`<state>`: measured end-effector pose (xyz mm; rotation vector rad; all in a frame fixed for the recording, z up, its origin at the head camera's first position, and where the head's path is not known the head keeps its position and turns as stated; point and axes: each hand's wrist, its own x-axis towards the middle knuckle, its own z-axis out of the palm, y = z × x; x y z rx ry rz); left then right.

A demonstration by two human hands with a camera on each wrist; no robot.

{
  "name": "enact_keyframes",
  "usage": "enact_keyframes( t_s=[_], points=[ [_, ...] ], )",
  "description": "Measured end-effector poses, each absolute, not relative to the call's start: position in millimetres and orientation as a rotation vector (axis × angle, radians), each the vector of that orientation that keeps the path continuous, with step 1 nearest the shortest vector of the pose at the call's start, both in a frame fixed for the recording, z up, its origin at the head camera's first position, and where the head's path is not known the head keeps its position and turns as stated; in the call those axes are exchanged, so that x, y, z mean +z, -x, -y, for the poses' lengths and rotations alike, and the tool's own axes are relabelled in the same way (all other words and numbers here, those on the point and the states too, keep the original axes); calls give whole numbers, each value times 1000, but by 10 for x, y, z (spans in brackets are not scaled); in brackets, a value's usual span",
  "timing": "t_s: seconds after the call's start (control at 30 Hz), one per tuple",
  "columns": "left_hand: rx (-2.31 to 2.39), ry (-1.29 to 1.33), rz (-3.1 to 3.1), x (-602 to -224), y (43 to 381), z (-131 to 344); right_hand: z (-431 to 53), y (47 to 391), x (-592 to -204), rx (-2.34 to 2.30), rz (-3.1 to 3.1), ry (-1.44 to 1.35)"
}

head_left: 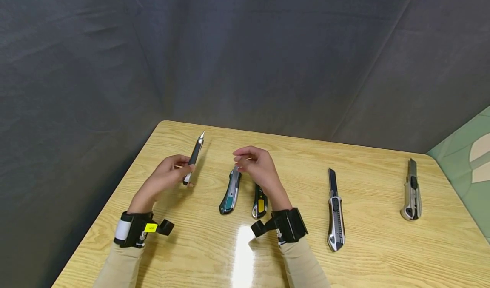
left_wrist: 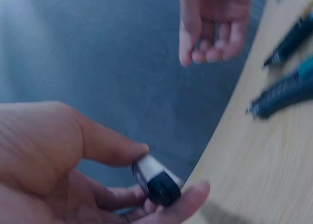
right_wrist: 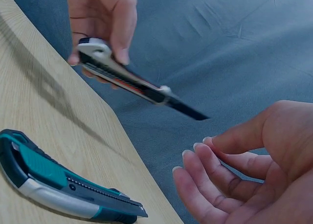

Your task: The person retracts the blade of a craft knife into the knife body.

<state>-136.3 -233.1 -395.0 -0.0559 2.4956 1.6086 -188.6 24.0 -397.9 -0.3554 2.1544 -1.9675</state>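
My left hand (head_left: 165,178) holds a snap-off utility knife (head_left: 195,154) by its rear end, thumb on one side and fingers on the other. Its dark blade (right_wrist: 188,109) sticks out and points away from the hand, raised over the table. My right hand (head_left: 261,169) hovers with loosely bent fingers and nothing in them. Below it on the tabletop lie a teal and grey utility knife (head_left: 231,195) and a black and yellow one (head_left: 260,203). The right hand and forearm partly hide the yellow one.
Farther right on the wooden table (head_left: 375,245) lie a silver and black utility knife (head_left: 336,222) and a beige-grey one (head_left: 412,198), both with blades out. A dark cloth (head_left: 268,67) hangs behind the table's far edge. Green patterned fabric (head_left: 468,160) shows at the right.
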Motion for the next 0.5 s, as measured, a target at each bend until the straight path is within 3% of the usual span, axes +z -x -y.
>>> enact_keyframes(
  t_s=[0.5],
  points=[
    [1967,-358,-1814,-3929,1322,2131,-187,1846,-3818,-2065,-1982,434]
  ],
)
